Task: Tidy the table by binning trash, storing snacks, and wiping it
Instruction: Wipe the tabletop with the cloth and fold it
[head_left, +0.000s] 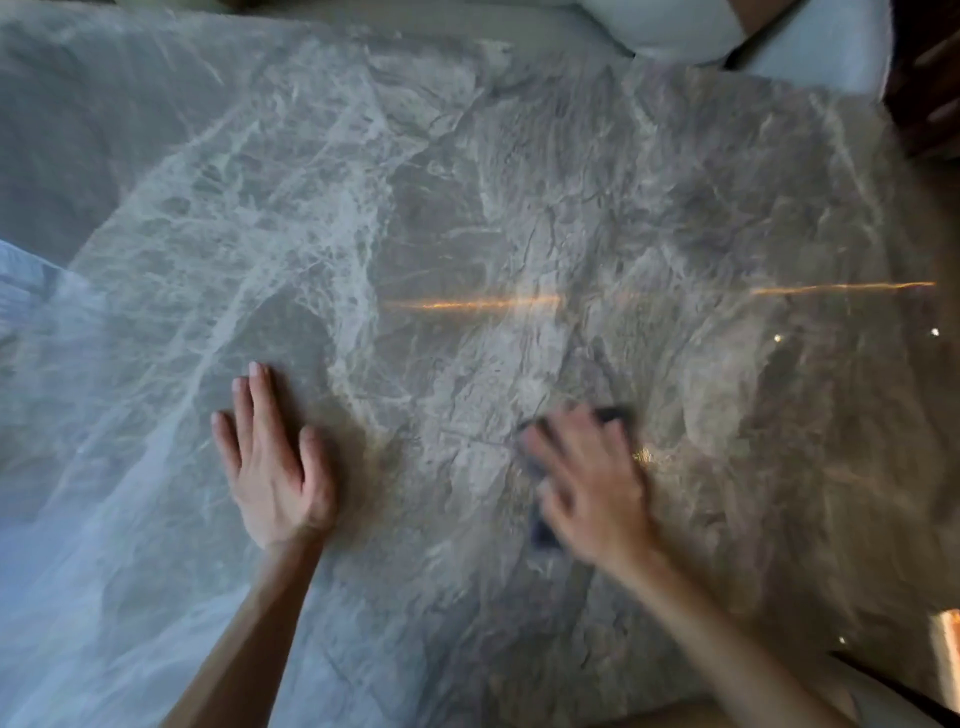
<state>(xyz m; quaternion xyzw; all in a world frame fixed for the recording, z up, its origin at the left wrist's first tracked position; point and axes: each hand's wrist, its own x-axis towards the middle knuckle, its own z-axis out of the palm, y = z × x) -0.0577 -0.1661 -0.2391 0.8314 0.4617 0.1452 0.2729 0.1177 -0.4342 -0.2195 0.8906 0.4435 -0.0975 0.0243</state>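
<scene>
Left hand (275, 467) flat, fingers together; right hand (587, 488) blurred, palm down, fingers spread.

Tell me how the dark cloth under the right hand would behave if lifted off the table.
The cloth is probably floppy: it bunches unevenly under the right hand, poking out at the fingertips and by the thumb. It likely weighs little, since one hand covers most of it. On the glossy marble table it should slide easily.

Grey veined marble table (467, 208), dark cloth (543, 532) on it.

Head view, steeply down, near table (467, 208)
</scene>
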